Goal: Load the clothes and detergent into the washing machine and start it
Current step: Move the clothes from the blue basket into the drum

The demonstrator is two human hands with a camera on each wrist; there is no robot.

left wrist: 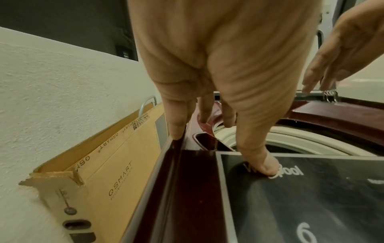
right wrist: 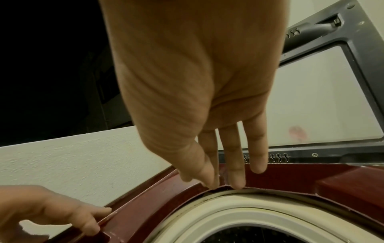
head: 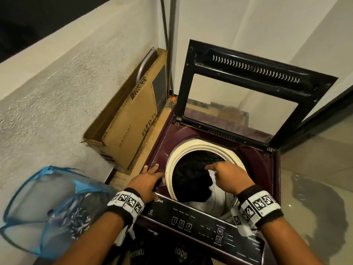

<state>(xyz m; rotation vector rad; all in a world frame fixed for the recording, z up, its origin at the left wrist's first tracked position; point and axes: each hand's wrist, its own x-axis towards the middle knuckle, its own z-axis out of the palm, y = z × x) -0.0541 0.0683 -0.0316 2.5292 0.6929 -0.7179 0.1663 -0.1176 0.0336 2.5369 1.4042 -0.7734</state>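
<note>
A corner of pale, rough-plastered wall and glossy floor tiles holds one top-loading washing machine with a maroon body, its single glass-paned lid standing raised at the back. One cream ring frames the drum opening, and inside it lies one bundle of dark clothes against the left side of the drum, with bare grey drum wall showing to its right. The left hand rests on the machine's left top edge, fingers straight and slightly spread, the thumb pressing on the black control panel near the brand lettering; it holds nothing. The right hand hovers over the drum opening, its fingers extended, loosely together and pointing down toward the rim, also empty. Each wrist carries one black band with white printed marker squares, two bands in all. The panel shows three numbered buttons in a row and two square buttons further right. To the left of the machine one flat cardboard TV box leans against the wall, and nearer the person one blue mesh laundry bag sits on the floor with patterned fabric inside. Two thin poles stand in the corner behind the box.
</note>
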